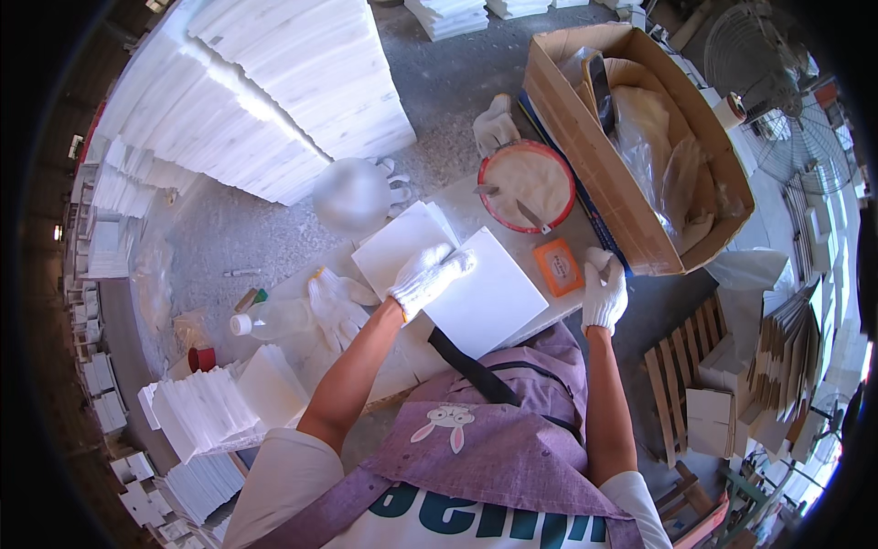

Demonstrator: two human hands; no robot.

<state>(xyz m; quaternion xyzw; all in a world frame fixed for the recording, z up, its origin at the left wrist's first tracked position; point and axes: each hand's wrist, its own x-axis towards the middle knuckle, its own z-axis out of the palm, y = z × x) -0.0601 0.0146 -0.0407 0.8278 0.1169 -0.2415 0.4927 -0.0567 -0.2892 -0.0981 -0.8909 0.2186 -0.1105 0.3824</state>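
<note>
My left hand (432,278), in a white knit glove, grips the left edge of a square white tile (498,297). Beneath and behind that tile lies another white tile (393,240), partly covered. Past the tile's right side, my gloved right hand (604,297) is closed near the table's edge; whatever its curled fingers hold is hidden. An orange box (558,266) lies between the tile and my right hand. Farther back stands a red-rimmed bowl (528,188) of pale paste or powder, with metal blades resting at its rim.
Tall stacks of white tiles (274,82) rise at the back left. An open carton (585,174) holding plastic bags stands at the right. Loose gloves (337,302), a clear bottle (274,320) and a smaller tile stack (206,403) are on the left. A fan (791,137) stands far right.
</note>
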